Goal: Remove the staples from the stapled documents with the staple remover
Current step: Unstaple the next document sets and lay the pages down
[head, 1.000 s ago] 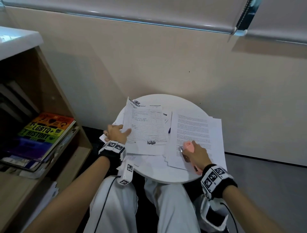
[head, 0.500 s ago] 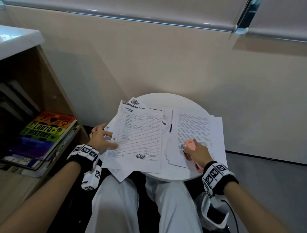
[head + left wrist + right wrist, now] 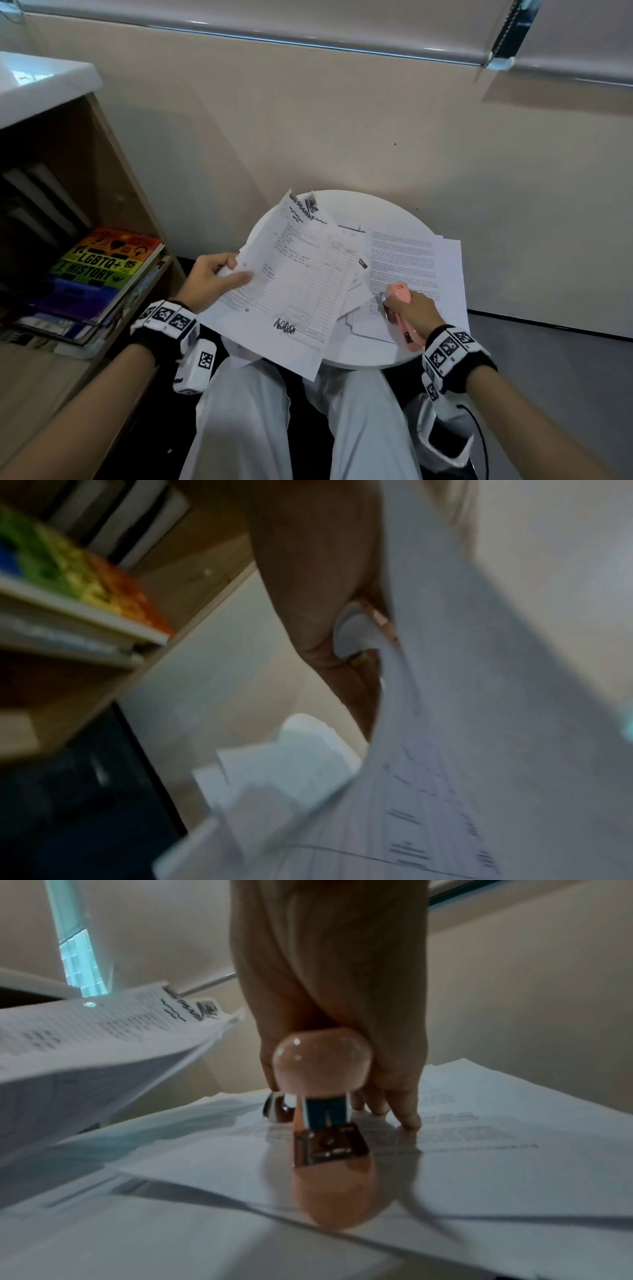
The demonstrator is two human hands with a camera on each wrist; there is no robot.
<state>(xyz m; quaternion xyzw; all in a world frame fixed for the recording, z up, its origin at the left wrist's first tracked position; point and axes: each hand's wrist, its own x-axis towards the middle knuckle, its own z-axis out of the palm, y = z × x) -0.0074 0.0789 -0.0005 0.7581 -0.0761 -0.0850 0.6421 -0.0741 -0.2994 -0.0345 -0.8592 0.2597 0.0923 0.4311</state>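
Left hand (image 3: 214, 279) pinches the form document (image 3: 294, 284) raised off the surface; right hand (image 3: 412, 313) grips the pink staple remover (image 3: 399, 294), resting on text pages (image 3: 404, 260).

"LGBTQ+ HISTORY" on the rainbow book (image 3: 102, 270) (document print illegible)

At lower centre of the head view a white ruled form (image 3: 294, 284) carried black print and black scribbles. To its right the text document (image 3: 404, 260) was white with fine grey lines, and on it lay a pale pink staple remover (image 3: 399, 303) with a red label. The round table (image 3: 359, 209) was white. At left, a book (image 3: 102, 270) showed rainbow bands, orange through purple. The wristbands (image 3: 164, 317) were black with black-and-white square markers.
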